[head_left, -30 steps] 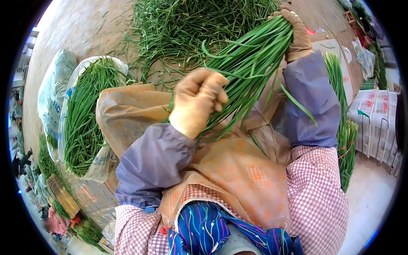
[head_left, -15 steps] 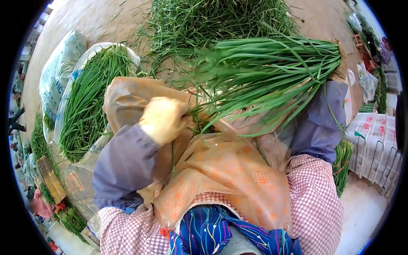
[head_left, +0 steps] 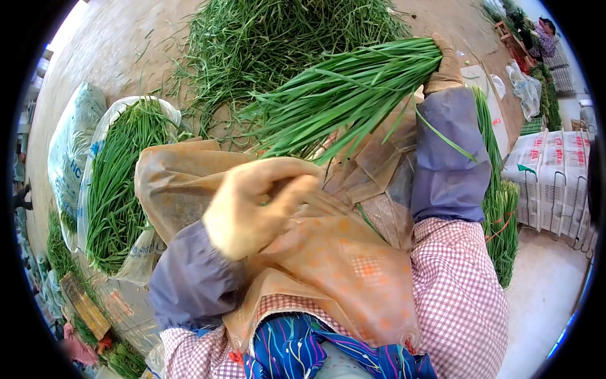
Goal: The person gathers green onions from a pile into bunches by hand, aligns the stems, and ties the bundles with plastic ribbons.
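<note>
My right hand (head_left: 445, 64), in a tan glove, is closed round the base of a bunch of garlic chives (head_left: 353, 88). The long green leaves fan out to the left above my lap. My left hand (head_left: 262, 199), also gloved and smeared by motion, hovers over the apron below the leaf tips. Its thumb and forefinger curve towards each other with a gap between them, and nothing shows in it. A tan plastic apron (head_left: 344, 252) with orange spots covers my lap. Purple sleeve covers reach up to both gloves.
Loose green leaves (head_left: 284, 44) form a heap on the floor ahead. To the left stand an open plastic bag of chives (head_left: 123, 183) and a filled bag (head_left: 72, 151). More bunches (head_left: 502, 234) and white crates (head_left: 549, 177) are at the right. A person (head_left: 544, 39) is at the far right.
My right hand has moved left and slightly up with the bunch. My left hand has come away from the leaf tips, nearer to me, and its fingers have loosened. The whole view has shifted.
</note>
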Demonstrator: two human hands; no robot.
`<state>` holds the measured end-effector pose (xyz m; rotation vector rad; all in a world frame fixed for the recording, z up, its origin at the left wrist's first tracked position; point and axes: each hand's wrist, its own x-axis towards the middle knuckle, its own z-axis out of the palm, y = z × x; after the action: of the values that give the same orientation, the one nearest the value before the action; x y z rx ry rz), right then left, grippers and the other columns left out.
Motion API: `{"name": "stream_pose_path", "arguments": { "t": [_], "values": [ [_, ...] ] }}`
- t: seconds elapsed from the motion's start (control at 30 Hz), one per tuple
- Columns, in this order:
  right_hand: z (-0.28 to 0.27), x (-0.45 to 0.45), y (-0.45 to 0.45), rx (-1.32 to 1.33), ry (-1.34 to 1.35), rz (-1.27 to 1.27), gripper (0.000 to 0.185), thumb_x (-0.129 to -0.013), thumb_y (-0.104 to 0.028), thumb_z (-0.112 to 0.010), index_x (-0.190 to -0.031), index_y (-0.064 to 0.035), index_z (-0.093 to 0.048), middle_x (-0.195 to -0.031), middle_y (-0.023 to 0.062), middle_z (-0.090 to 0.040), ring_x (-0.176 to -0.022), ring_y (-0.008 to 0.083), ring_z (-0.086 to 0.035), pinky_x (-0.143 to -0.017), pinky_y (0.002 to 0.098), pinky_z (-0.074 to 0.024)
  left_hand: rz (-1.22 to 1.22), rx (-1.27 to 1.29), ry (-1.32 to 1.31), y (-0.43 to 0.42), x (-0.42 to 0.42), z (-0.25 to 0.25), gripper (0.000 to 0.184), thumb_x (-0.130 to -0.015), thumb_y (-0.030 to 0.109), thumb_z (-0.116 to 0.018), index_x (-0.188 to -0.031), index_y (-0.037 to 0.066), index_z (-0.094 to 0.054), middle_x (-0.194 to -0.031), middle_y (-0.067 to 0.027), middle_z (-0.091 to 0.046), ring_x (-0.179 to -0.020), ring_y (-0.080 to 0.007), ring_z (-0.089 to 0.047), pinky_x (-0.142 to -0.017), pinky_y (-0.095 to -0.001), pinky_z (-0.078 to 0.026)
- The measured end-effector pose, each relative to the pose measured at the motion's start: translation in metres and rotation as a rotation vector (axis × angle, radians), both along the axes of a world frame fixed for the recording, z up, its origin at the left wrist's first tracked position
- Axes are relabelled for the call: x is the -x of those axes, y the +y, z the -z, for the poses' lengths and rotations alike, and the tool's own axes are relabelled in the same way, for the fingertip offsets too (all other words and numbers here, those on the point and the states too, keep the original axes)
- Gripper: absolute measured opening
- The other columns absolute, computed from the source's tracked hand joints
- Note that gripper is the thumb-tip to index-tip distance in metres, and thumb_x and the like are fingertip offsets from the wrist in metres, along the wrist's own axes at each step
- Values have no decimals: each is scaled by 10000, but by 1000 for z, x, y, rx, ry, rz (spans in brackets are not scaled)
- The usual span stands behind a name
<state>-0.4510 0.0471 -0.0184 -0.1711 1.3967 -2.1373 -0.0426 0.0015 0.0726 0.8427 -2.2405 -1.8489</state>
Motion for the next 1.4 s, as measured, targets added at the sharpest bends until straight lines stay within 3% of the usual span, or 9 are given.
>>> {"name": "stream_pose_path", "arguments": {
  "t": [0.13,0.3,0.47,0.6,0.77,0.9,1.1,1.3,1.4],
  "values": [
    [3,-8,-5,15,-4,34,259,-883,-195,-650,-1060,-8,-617,-946,130,-681,-840,279,-678,-779,412,-573,161,-492,-30,19,43,35,301,-947,189,-602,-1168,-15,-614,-958,-81,-676,-829,-127,-621,-755,-276,-517],
    [1,-20,-8,68,29,51,257,-884,-166,-649,-1080,-6,-605,-940,131,-677,-842,279,-677,-778,410,-576,159,-393,-24,30,65,80,306,-945,191,-606,-1183,-1,-603,-958,-71,-666,-846,-129,-614,-772,-285,-514],
    [-31,-56,-2,242,230,-118,261,-889,-81,-635,-1133,-15,-572,-926,130,-664,-841,275,-676,-761,388,-586,229,-259,196,12,58,21,277,-923,173,-637,-1134,-6,-648,-990,-88,-689,-932,-158,-631,-836,-315,-509],
    [-41,-96,-7,225,375,-237,292,-891,-86,-645,-1163,-33,-553,-899,124,-671,-821,244,-677,-731,352,-584,67,865,505,-22,84,9,442,-784,137,-739,-1194,32,-611,-1260,-207,-564,-1123,-335,-580,-947,-407,-477],
    [-52,-80,6,255,431,-209,357,-879,-113,-664,-1192,-28,-517,-905,143,-673,-818,238,-675,-755,369,-585,337,823,29,-32,82,75,486,-784,226,-731,-1181,26,-536,-1413,-240,-386,-1089,-405,-555,-898,-436,-497],
    [-53,-30,34,408,400,-122,335,-883,-107,-650,-1189,-43,-529,-910,133,-662,-841,264,-670,-766,408,-583,756,590,-714,-48,20,105,466,-847,409,-630,-1166,68,-628,-932,-221,-677,-917,-382,-650,-823,-464,-507],
    [-59,-28,46,515,289,-136,318,-880,-110,-649,-1181,-71,-553,-913,100,-656,-860,287,-654,-828,507,-543,209,688,-402,-87,-13,47,410,-768,116,-702,-1163,26,-634,-1058,-232,-660,-941,-359,-655,-867,-395,-523],
    [-56,-38,41,550,239,-213,334,-875,-129,-660,-1187,-77,-551,-918,101,-648,-883,282,-631,-902,497,-505,-156,144,-77,-82,4,23,271,-923,154,-638,-1157,17,-635,-1039,-64,-682,-936,-128,-624,-801,-273,-505],
    [-55,-41,39,542,246,-261,331,-880,-129,-654,-1190,-79,-549,-923,109,-645,-896,289,-631,-880,498,-520,-169,168,89,-69,16,29,232,-941,140,-617,-1137,19,-643,-999,-26,-672,-911,-76,-596,-808,-234,-479]
  ]
}}
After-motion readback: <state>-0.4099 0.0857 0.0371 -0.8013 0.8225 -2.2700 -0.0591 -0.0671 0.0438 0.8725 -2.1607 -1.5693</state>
